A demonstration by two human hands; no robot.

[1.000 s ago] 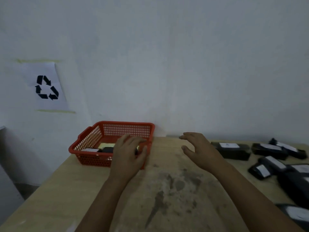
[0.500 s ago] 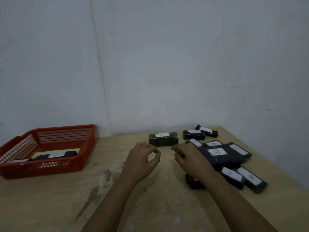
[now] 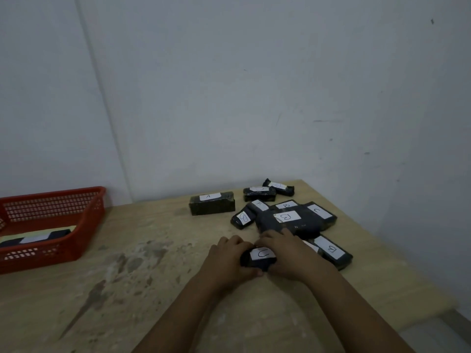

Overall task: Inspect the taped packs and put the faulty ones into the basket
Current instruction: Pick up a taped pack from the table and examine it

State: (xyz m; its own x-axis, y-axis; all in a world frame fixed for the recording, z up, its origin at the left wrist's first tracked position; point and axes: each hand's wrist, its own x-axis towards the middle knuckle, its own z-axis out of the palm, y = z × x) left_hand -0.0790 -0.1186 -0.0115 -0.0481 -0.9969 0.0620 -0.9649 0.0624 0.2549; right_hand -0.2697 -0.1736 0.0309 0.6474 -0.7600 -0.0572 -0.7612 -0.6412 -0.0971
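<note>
Change: half a second ago your hands were bare; now both have closed on a pack.
Left hand (image 3: pixel 230 259): fingers grip the small pack (image 3: pixel 258 258).
Right hand (image 3: pixel 288 256): fingers wrap its other end.
Pack: on the surface (image 3: pixel 153 276), beside the pile (image 3: pixel 288 217).
Basket (image 3: pixel 84 225): well apart, left; inspection comes first.

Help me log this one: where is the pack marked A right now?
In the head view, pack A lies alone on the table near the back wall, left of the pile of packs and well right of the red basket.
</note>
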